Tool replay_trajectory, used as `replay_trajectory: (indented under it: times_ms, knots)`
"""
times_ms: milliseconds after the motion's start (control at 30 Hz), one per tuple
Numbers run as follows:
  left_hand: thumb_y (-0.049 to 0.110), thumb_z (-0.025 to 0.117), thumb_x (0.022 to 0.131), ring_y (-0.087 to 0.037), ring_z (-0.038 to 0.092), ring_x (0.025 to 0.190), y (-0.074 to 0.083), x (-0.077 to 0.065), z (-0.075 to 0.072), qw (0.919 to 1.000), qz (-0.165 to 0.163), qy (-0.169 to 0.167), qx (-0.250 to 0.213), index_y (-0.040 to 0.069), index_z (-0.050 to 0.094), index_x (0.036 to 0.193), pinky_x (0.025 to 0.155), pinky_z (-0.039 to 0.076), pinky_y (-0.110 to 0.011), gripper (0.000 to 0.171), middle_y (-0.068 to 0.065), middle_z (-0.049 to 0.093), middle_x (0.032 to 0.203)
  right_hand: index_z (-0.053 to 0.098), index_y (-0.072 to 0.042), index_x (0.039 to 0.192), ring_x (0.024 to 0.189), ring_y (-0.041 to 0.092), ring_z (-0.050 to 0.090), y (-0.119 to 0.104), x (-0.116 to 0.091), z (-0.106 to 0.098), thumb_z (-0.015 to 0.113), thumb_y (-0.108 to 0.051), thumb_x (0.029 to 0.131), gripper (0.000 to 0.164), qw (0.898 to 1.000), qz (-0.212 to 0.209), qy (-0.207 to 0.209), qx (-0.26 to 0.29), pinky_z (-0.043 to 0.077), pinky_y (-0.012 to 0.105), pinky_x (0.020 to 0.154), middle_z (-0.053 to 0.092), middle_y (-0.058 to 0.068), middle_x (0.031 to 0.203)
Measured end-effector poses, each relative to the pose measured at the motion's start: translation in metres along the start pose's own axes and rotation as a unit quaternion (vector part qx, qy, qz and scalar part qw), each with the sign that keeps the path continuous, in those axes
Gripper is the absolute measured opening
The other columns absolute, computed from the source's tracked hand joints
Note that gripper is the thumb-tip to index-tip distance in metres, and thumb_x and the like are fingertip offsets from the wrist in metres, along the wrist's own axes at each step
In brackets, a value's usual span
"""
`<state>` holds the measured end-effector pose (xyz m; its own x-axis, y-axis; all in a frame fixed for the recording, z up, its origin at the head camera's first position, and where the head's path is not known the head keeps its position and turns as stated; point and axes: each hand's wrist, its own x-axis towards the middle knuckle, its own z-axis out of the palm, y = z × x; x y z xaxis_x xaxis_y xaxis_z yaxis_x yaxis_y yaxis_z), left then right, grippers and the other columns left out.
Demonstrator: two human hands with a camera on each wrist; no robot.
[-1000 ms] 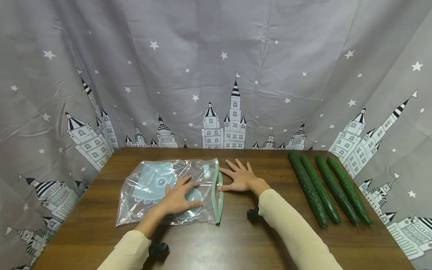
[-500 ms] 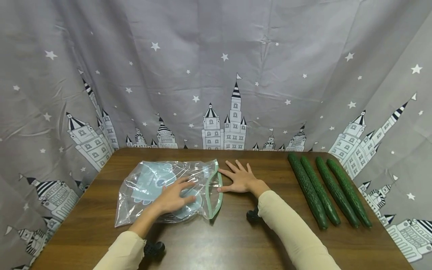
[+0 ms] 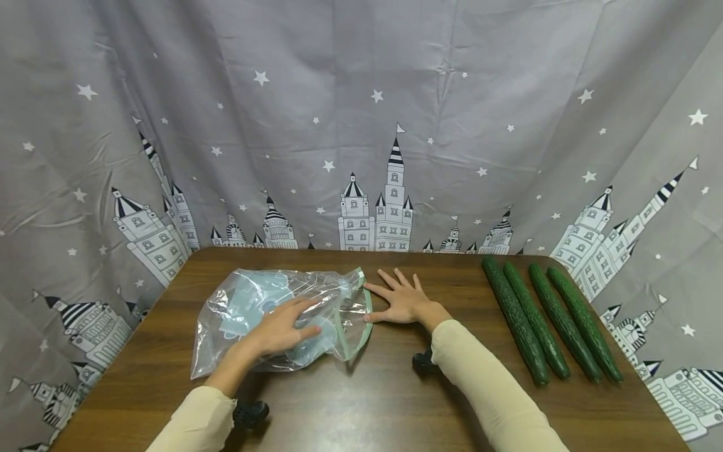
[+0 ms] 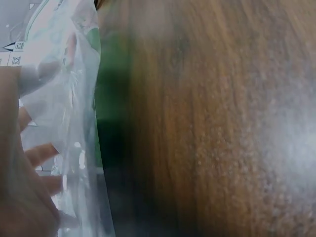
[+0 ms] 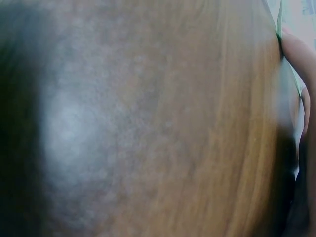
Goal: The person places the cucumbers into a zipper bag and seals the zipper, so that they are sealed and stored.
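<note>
A clear zip bag (image 3: 223,326) printed with a pale blue cartoon animal lies on the table, its green-edged mouth (image 3: 367,336) facing right and gaping. On the bag's upper sheet rests my left hand (image 3: 280,328), its fingers extended, with nothing gripped. In the left wrist view the left fingers (image 4: 42,154) lie against the crinkled plastic. My right hand (image 3: 400,302) is spread flat on the wood at the bag's mouth, thumb and index fingertips touching the green edge. Only part of the right thumb (image 5: 298,54) shows in the right wrist view, beside the green strip.
Several long green cucumbers (image 3: 515,320) lie side by side at the right of the brown wooden table (image 3: 407,408). Behind it hangs a grey curtain (image 3: 339,81) with stars and castles. A black wrist device (image 3: 251,413) sits under the left forearm.
My left hand has slid left, drawing the bag's upper sheet back, and the mouth gapes wider. The right hand has stayed almost still.
</note>
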<state>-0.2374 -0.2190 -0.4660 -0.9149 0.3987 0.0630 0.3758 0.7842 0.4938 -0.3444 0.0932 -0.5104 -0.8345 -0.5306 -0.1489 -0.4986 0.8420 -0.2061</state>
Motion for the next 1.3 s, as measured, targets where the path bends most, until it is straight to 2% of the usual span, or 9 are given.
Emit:
replay_trajectory:
  times_ms: [167,333,467,533,667,833,933,1067,1300]
  knots:
    - [0.033,0.07,0.096,-0.051,0.028,0.146,0.006,0.004,0.001,0.9994,0.026,-0.013,0.021,0.023,0.035,0.163,0.105,0.015,-0.085,0.076,-0.023,0.025,0.166,0.02,-0.054,0.161,0.157,0.03,-0.005,-0.001,0.001,0.0,0.037,-0.099,0.076,0.098,1.0,0.003,0.001,-0.009,-0.005,0.068,0.119,0.002,-0.007,0.173]
    - [0.012,0.07,0.09,-0.048,0.026,0.148,0.016,0.01,0.0,0.9933,0.094,-0.022,0.064,0.031,0.033,0.163,0.109,0.027,-0.077,0.085,-0.022,0.022,0.167,0.02,-0.053,0.162,0.157,0.03,-0.005,-0.002,0.001,0.001,0.037,-0.099,0.076,0.099,1.0,0.006,-0.003,-0.008,-0.006,0.068,0.119,0.002,-0.007,0.173]
    - [-0.003,0.065,0.083,-0.048,0.029,0.147,0.027,0.014,0.0,0.9897,0.119,-0.046,0.065,0.029,0.04,0.161,0.109,0.038,-0.069,0.088,-0.022,0.021,0.167,0.021,-0.051,0.162,0.157,0.03,-0.005,-0.002,0.0,0.001,0.036,-0.099,0.076,0.099,1.0,0.005,-0.003,-0.005,-0.006,0.068,0.119,0.002,-0.007,0.173]
    - [-0.007,0.062,0.081,-0.049,0.031,0.145,0.031,0.016,0.001,0.9897,0.118,-0.062,0.052,0.027,0.044,0.159,0.102,0.048,-0.063,0.087,-0.022,0.02,0.167,0.021,-0.051,0.162,0.157,0.03,-0.005,-0.002,0.0,0.001,0.036,-0.099,0.077,0.099,1.0,0.005,-0.004,-0.005,-0.006,0.068,0.119,0.002,-0.007,0.173]
    - [-0.006,0.059,0.082,-0.049,0.035,0.143,0.035,0.017,0.004,0.9908,0.107,-0.074,0.037,0.019,0.049,0.155,0.094,0.054,-0.059,0.079,-0.022,0.021,0.167,0.022,-0.05,0.162,0.157,0.03,-0.004,-0.003,-0.001,0.001,0.036,-0.098,0.077,0.099,1.0,0.005,-0.004,-0.008,-0.005,0.068,0.119,0.003,-0.007,0.173]
    - [0.01,0.064,0.087,-0.047,0.04,0.14,0.035,0.015,0.006,0.9953,0.065,-0.072,0.005,0.017,0.05,0.154,0.098,0.048,-0.067,0.068,-0.018,0.022,0.168,0.023,-0.05,0.162,0.157,0.031,-0.005,-0.003,-0.001,0.001,0.038,-0.098,0.077,0.099,1.0,0.001,-0.003,-0.005,-0.004,0.069,0.119,0.003,-0.006,0.173]
    - [0.035,0.066,0.094,-0.049,0.038,0.142,0.036,0.014,0.006,0.9968,0.05,-0.063,0.001,0.016,0.054,0.151,0.102,0.04,-0.074,0.061,-0.018,0.026,0.167,0.022,-0.051,0.162,0.157,0.031,-0.004,-0.003,-0.001,0.001,0.038,-0.098,0.077,0.098,1.0,0.001,0.001,-0.003,-0.003,0.069,0.119,0.004,-0.006,0.173]
    - [0.065,0.058,0.096,-0.05,0.041,0.139,0.037,0.014,0.007,0.9979,0.039,-0.049,0.016,0.018,0.056,0.148,0.103,0.039,-0.074,0.071,-0.018,0.029,0.166,0.021,-0.051,0.162,0.157,0.031,-0.004,-0.002,-0.001,0.001,0.037,-0.098,0.077,0.098,1.0,0.001,0.004,-0.005,-0.003,0.069,0.119,0.004,-0.006,0.173]
    - [0.069,0.045,0.1,-0.052,0.043,0.137,0.045,0.015,0.014,0.9996,-0.022,-0.003,0.016,0.013,0.068,0.133,0.105,0.038,-0.074,0.069,-0.021,0.033,0.163,0.022,-0.051,0.162,0.157,0.032,-0.003,-0.001,-0.001,0.001,0.039,-0.097,0.078,0.097,1.0,0.001,0.007,-0.002,-0.003,0.069,0.119,0.005,-0.005,0.173]
